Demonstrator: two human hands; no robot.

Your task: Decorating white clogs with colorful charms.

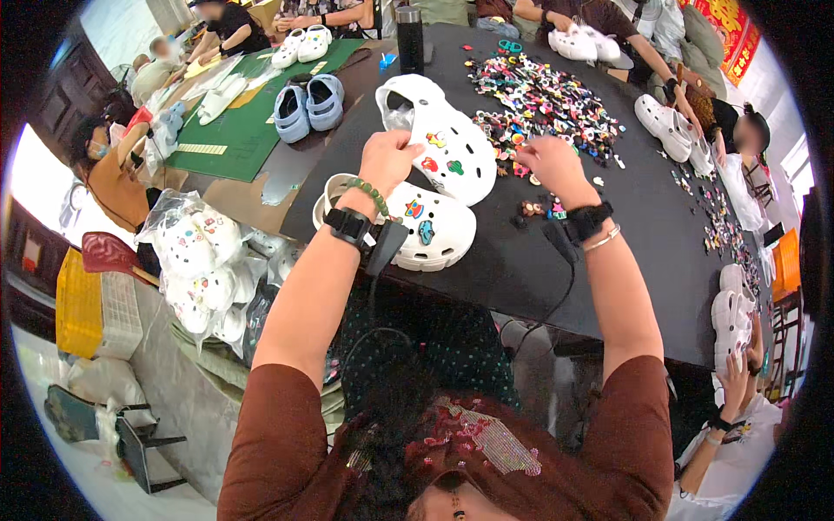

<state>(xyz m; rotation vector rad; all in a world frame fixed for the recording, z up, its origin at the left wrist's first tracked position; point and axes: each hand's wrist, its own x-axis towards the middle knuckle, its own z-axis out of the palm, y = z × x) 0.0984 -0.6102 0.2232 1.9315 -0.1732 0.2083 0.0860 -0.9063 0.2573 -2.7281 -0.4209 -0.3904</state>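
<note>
Clog may slip if the curled left hand loosens its grip; bent right hand shows indiscernible closure and contents.

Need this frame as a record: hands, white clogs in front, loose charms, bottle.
Left hand: at the far white clog, grip unclear
Right hand: at the near edge of the charm pile, fingers bent, contents unclear
Far white clog: several charms, one a green cactus
Near white clog: charms include a blue one
Bottle: black, upright, beyond the clogs
</note>
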